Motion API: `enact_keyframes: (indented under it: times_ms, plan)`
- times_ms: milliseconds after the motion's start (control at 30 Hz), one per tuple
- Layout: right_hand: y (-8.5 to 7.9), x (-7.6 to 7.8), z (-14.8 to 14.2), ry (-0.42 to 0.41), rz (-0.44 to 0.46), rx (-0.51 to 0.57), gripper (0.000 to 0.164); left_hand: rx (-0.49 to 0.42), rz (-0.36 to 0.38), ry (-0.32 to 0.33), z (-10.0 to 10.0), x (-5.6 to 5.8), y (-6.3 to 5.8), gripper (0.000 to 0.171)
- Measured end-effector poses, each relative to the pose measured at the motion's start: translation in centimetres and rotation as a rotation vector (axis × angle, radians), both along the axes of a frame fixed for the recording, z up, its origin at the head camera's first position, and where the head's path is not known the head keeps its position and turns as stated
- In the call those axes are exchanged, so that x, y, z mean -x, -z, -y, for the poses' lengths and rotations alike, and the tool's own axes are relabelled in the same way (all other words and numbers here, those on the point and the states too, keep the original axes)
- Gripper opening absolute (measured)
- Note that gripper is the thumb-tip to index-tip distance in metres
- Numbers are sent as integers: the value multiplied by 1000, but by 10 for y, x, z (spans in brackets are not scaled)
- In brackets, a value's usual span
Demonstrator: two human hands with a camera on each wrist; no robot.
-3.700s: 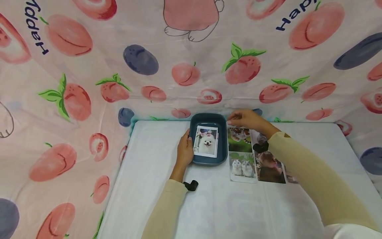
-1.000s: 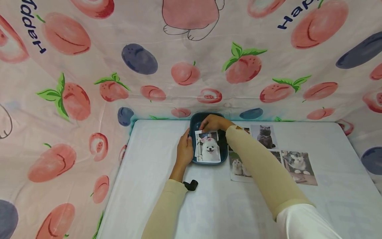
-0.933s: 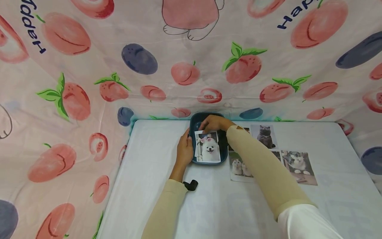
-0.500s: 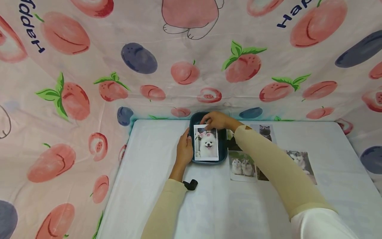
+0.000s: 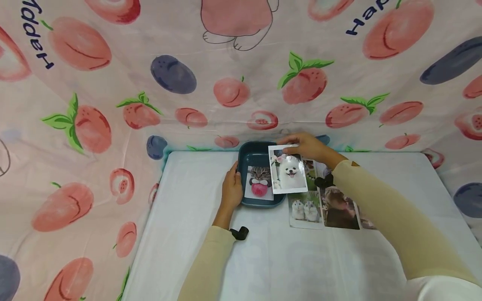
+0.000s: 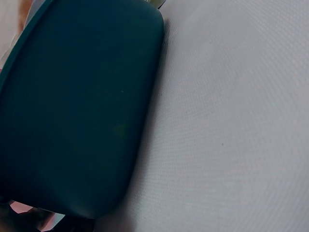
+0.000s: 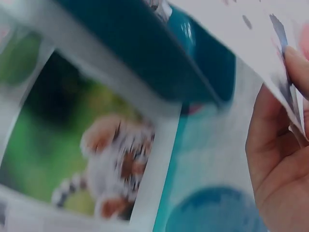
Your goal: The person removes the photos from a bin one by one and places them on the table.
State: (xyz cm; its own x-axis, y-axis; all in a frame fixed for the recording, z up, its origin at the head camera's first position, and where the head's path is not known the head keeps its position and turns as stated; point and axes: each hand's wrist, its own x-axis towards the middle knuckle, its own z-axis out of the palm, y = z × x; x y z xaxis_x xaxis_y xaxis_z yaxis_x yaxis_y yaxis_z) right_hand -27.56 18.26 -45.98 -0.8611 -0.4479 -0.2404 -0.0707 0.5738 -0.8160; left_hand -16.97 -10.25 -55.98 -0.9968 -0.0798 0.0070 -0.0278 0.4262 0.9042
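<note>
A dark teal tray (image 5: 256, 159) stands at the back of the white table. My left hand (image 5: 231, 190) holds it by its left side, thumb at the rim; its outer wall (image 6: 77, 106) fills much of the left wrist view. Over the tray's right rim, my right hand (image 5: 306, 147) pinches the top of a white-bordered photo of a fluffy white dog (image 5: 291, 175). In the right wrist view, thumb and fingers of that hand (image 7: 280, 145) grip the photo's edge. Inside the tray lies a photo of a tabby cat with a pink ball (image 5: 260, 186).
Right of the tray lie a tiger cub photo (image 7: 111, 159), a photo of two hamsters (image 5: 304, 211) and a brownish animal photo (image 5: 340, 211). Another photo (image 5: 367, 222) is mostly under the right sleeve. A fruit-print cloth (image 5: 229, 62) hangs behind the table (image 5: 293, 263).
My right hand has lifted the white dog photo out of the tray and carried it right, uncovering the tabby cat photo. The left hand and tray stay put.
</note>
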Motion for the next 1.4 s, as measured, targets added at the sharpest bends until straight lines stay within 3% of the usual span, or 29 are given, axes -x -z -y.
enact_keyframes:
  times_ms: [300,567,733,833,1000,1133,1267,1400]
  plan:
    - [5,-12,-69,101,-34,-35,45,5,13,-4,-1,-1,-1,48]
    - [13,-19,-124,199,30,-39,61,7,14,-3,1,0,0,48]
    - [24,-20,-157,294,24,-84,66,7,11,3,1,0,0,48]
    - [30,-20,-175,364,16,-71,60,13,0,6,1,0,1,48]
    - [37,-18,-198,461,31,-10,29,20,3,-1,0,-2,-1,48]
    - [38,-14,-214,498,6,-45,20,10,9,-6,0,-2,-1,48]
    - [37,-12,-231,500,-37,-139,37,11,16,-8,1,-2,-1,48]
    - [45,-11,-244,501,-22,-175,62,16,19,-8,1,-1,0,48]
